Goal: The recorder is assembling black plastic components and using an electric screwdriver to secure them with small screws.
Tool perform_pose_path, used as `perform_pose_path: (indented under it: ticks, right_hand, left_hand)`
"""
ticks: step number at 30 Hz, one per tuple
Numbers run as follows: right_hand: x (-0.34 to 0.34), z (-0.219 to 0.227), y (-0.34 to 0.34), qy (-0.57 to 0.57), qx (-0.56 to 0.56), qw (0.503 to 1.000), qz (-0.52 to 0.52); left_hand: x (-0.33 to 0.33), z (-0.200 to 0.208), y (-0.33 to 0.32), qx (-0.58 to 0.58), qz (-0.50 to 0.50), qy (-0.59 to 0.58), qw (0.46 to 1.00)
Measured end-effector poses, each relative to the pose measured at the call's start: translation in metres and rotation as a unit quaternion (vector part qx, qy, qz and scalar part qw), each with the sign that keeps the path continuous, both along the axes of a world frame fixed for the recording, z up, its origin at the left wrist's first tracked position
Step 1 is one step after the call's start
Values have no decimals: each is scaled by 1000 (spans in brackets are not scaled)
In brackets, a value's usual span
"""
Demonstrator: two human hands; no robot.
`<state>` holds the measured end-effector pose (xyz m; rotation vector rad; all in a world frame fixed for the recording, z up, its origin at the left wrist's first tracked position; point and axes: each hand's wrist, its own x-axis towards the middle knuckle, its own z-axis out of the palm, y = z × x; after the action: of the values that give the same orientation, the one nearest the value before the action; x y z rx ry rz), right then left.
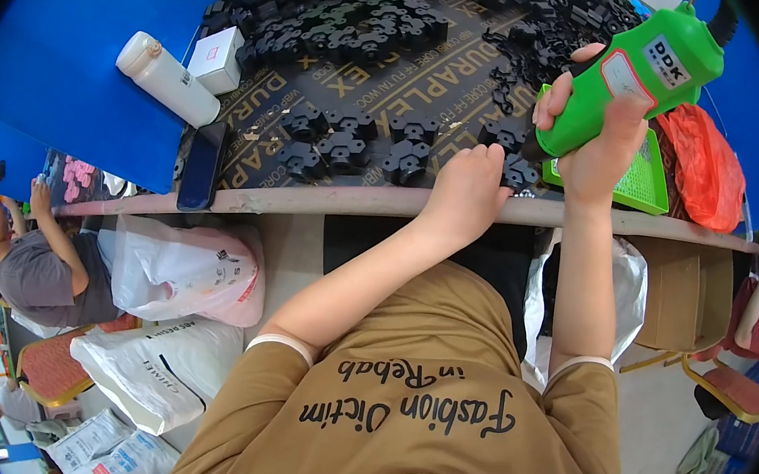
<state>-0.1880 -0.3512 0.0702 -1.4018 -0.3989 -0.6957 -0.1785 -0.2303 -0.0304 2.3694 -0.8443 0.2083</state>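
A green electric screwdriver [632, 74] is gripped in my right hand [601, 154], its body tilted down to the left. Its dark tip end meets a small black plastic part [521, 172] near the table's front edge. With fingers curled, my left hand [469, 191] holds that part from its left side; the fingertips are partly hidden. Several similar black plastic parts [343, 148] stand in short rows left of my left hand. One more black part [501, 135] sits just beyond my fingers.
Many black parts [364, 27] cover the table's far side. A green basket [654, 178] and red plastic bag [703, 169] lie right. At left are a white bottle [169, 81], a white box [217, 61] and a phone [203, 166]. Another person [39, 266] sits at the left.
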Motion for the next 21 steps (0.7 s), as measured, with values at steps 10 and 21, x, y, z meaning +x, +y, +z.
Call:
perform_pose_path:
  ticks: [10, 21]
  right_hand:
    - [5, -9, 4, -5, 1, 1000, 13]
    - [18, -22, 9, 13, -22, 999, 40]
  left_hand:
    - [16, -18, 7, -167, -42, 73, 982]
    - [15, -14, 10, -140, -29, 95, 985]
